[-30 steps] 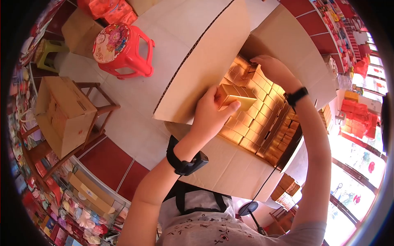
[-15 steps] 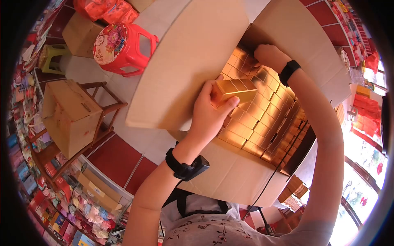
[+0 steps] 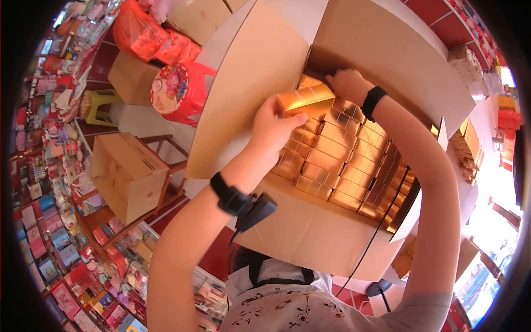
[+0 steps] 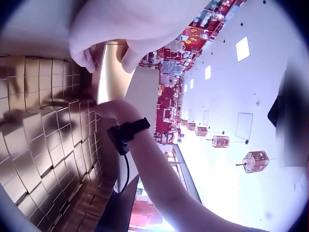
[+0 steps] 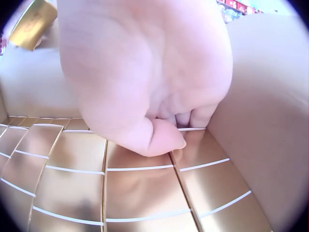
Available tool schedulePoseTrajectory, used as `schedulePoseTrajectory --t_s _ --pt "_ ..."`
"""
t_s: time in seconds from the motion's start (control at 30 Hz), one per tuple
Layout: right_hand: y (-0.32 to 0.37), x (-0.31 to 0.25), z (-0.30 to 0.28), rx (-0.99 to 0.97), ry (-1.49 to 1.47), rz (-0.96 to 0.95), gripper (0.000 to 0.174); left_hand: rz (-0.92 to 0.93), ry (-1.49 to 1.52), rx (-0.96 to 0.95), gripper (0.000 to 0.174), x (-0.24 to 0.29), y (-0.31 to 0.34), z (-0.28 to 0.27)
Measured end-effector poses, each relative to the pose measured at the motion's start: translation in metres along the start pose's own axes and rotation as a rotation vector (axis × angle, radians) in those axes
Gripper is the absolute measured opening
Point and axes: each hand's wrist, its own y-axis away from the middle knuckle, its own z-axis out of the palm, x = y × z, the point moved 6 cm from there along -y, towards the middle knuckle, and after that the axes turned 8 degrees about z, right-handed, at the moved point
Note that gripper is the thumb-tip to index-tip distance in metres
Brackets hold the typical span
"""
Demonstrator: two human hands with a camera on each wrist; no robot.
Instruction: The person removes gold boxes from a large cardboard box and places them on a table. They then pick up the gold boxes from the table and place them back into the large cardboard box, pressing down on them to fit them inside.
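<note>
My left hand (image 3: 271,128) grips a short row of gold boxes (image 3: 305,100) above the left side of a large open carton (image 3: 315,218). In the left wrist view its thumb and fingers hold opposite sides of the shiny row (image 4: 114,77). Gold boxes (image 3: 334,138) lie packed in rows inside the carton. Near the carton's back corner my right hand (image 3: 351,86) reaches down onto them. Seen from the right wrist, that hand (image 5: 154,72) has its thumb on a gold box (image 5: 140,186) and its fingers curled over the far edge; the fingertips are hidden.
Raised carton flaps (image 3: 249,72) stand left and behind. A black cable (image 3: 368,243) crosses the carton's front right. Left of it are a red stool (image 3: 191,94) and a smaller carton (image 3: 130,180) on a wooden chair. Crowded shelves line the far left.
The head view has shifted. My left hand keeps the gold row and has raised it toward the back corner, closer to my right hand. My right hand stays by that corner.
</note>
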Motion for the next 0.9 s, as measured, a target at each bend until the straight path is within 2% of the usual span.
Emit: schedulePoseTrajectory --t_s 0.03,0.07,0.13,0.17,0.27,0.37,0.43,0.47,0.53,0.57,0.6,0.67,0.77,0.9 --pt "-0.007 0.002 0.011 0.015 -0.008 0.005 0.020 0.134 -0.263 0.030 0.035 0.000 -0.021 0.003" --pt "-0.007 0.003 0.012 0.036 -0.022 0.023 0.020 0.152 -0.283 0.015 0.035 -0.001 -0.037 0.011" --pt "0.000 0.000 0.020 0.046 0.134 -0.111 0.026 0.501 -0.854 0.037 0.033 0.021 -0.058 0.032" --pt "-0.002 0.002 0.025 0.033 0.136 -0.085 0.034 0.524 -0.861 0.019 0.033 0.023 -0.068 0.037" --pt "0.004 0.001 0.022 0.119 0.067 -0.070 0.035 0.580 -0.997 -0.020 0.033 0.023 -0.092 0.053" --pt "0.006 -0.002 0.018 0.062 0.105 -0.043 0.033 0.623 -1.093 -0.149 0.031 0.017 -0.108 0.064" --pt "0.006 -0.001 0.014 -0.016 0.085 -0.015 0.035 0.707 -1.122 -0.167 0.017 0.016 -0.114 0.071" --pt "0.009 0.000 0.013 -0.025 0.081 -0.012 0.035 0.701 -1.118 -0.176 0.017 0.013 -0.118 0.071" --pt "0.016 -0.002 0.008 -0.031 0.196 -0.068 0.042 0.775 -1.138 -0.179 0.028 0.017 -0.120 0.074" --pt "0.012 -0.002 0.015 -0.034 0.184 -0.081 0.049 0.779 -1.181 -0.180 0.023 0.016 -0.120 0.075" --pt "0.010 -0.001 0.021 -0.040 0.183 -0.086 0.049 0.771 -1.179 -0.180 0.023 0.018 -0.120 0.076" --pt "0.008 0.000 0.024 0.081 0.159 -0.122 0.049 0.545 -1.402 -0.243 0.017 0.012 -0.125 0.076" --pt "0.009 -0.001 0.021 0.024 0.200 -0.116 0.047 0.615 -1.337 -0.253 0.016 0.003 -0.125 0.075" --pt "0.011 0.000 0.021 0.029 0.161 -0.098 0.041 0.603 -1.239 -0.213 0.022 -0.010 -0.122 0.076"
